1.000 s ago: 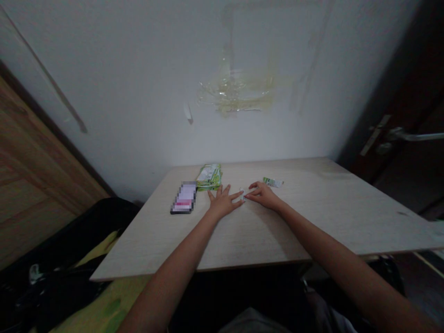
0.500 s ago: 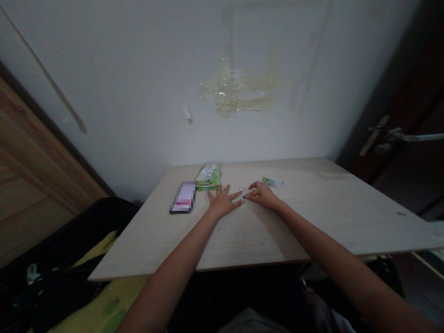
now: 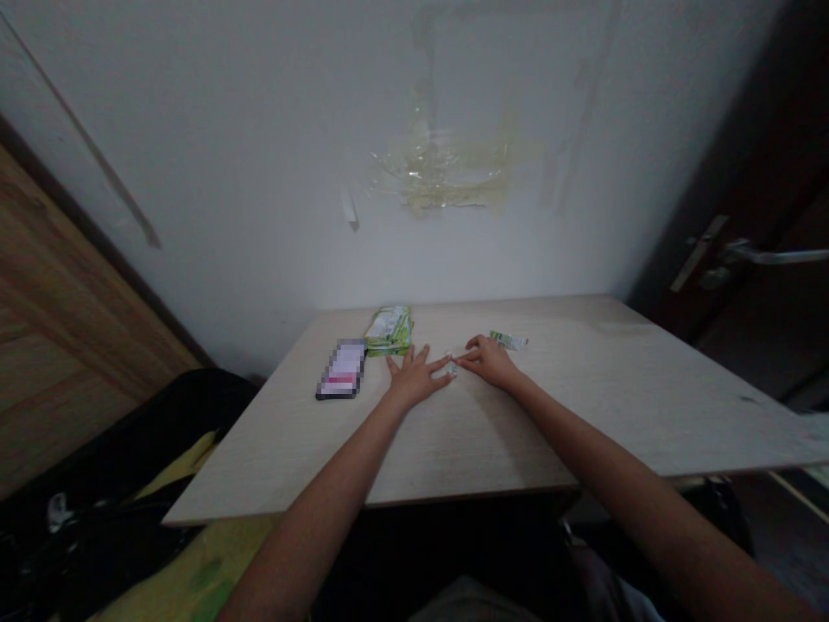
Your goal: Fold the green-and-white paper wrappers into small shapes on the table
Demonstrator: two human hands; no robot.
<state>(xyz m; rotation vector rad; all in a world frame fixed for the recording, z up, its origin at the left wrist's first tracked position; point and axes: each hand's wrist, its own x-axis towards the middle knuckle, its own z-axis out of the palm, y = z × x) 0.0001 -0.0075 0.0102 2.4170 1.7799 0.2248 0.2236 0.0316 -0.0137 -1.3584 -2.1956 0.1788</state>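
My left hand [image 3: 414, 380] lies on the table with its fingers spread. Two of its fingers press at a small, pale, shiny scrap [image 3: 452, 369], too small to make out clearly. From the right, my right hand [image 3: 493, 363] reaches the scrap's upper edge with its fingertips drawn together, while its other fingers are bent. A stack of green and white packets [image 3: 389, 328] sits just beyond my left fingers. Behind my right hand lies a narrow green and white packet strip [image 3: 509, 340].
A phone with a blurred screen [image 3: 342, 369] rests left of my left hand. The pale wooden table [image 3: 622, 389] backs onto a wall [image 3: 259, 173] bearing old tape [image 3: 446, 177]. A dark door with a metal handle [image 3: 777, 257] stands at right.
My right fingertips have shifted slightly up and left along the scrap, and more of it shows beneath them. My left hand stays where it was.
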